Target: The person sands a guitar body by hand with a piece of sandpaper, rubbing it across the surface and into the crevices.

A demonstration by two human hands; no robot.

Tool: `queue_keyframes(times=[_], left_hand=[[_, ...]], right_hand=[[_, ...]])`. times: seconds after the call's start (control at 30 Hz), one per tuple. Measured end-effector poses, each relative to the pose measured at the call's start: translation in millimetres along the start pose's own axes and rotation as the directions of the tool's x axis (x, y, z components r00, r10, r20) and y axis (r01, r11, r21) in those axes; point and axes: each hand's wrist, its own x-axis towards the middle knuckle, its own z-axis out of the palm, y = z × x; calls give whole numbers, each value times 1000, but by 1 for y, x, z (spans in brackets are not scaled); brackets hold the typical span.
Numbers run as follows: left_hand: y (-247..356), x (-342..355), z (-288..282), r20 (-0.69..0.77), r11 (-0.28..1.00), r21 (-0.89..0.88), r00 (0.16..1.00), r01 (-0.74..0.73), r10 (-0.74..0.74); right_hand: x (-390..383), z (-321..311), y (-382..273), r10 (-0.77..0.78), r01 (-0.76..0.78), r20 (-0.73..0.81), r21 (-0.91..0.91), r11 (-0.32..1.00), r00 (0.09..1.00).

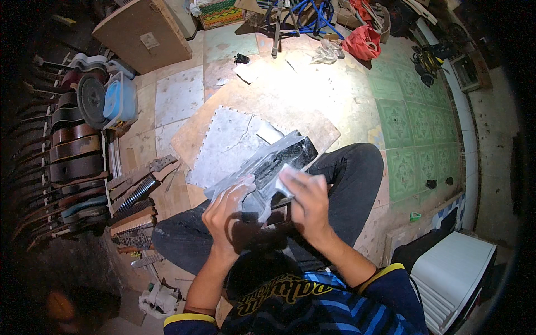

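A long dark piece (290, 156), coated in pale grey dust, lies tilted across my lap between my bent legs. My left hand (226, 206) is closed on its nearer left part, with dusty fingertips. My right hand (307, 198) grips a small white pad (282, 177) against the piece's right side, its fingers slightly blurred. Beyond the piece, a cracked pale sheet (218, 139) rests on a tan board (329, 131); a small white block (268, 132) is partly hidden behind the piece.
Guitar bodies (75, 167) line the left wall, beside a plastic tub (114, 97) and loose necks (131, 195). A leaning panel (139, 33), blue tubing (310, 17) and a red bag (360, 42) stand at the back. A white appliance (452, 279) sits at lower right.
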Motion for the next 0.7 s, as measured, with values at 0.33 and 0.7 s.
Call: queue_keyframes(times=[0.33,0.7], left_hand=[[1,1,0,-15,1000,-17,1000,-2,2],[-3,-7,2,-20,1000,-15,1000,8,-8]], right_hand=[[-10,5,-23,-63,61,21,106,993,998],[0,1,-7,-29,27,22,104,994,999]])
